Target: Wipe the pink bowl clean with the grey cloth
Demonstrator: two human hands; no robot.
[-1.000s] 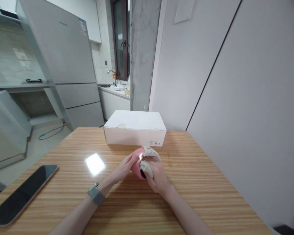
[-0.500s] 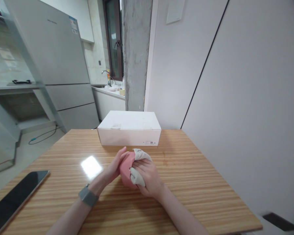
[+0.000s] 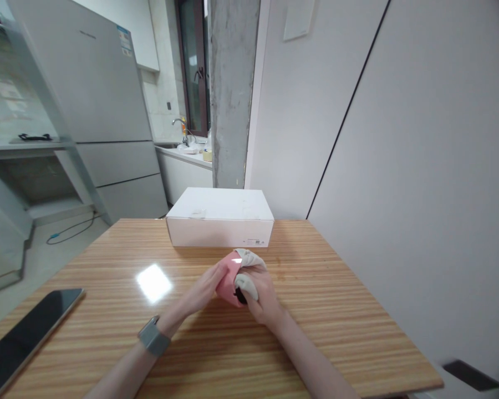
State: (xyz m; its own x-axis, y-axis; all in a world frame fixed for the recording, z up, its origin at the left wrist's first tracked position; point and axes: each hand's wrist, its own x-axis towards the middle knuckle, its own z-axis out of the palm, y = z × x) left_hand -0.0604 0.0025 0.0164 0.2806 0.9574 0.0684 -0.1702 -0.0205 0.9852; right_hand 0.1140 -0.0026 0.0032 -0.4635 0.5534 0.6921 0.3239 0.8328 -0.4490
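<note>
A smooth pink object with a shiny surface and a dark patch on its right side sits between my hands above the table; its kind I cannot make out. My left hand, with a grey-banded watch on the wrist, grips it from the left side. My right hand is closed around a whitish cloth, pressing it against the object's right side. Folds of the cloth stick out above and in front of the right fingers. The hands hide much of the pink object.
A closed white box stands at the far side of the wood-grain table. A dark-screened phone lies at the left edge. Beyond are a fridge, a sink counter and a white wall panel.
Both hands have shifted slightly right with the pink object, which has turned so its dark patch shows. The cloth has moved along with the right hand.
</note>
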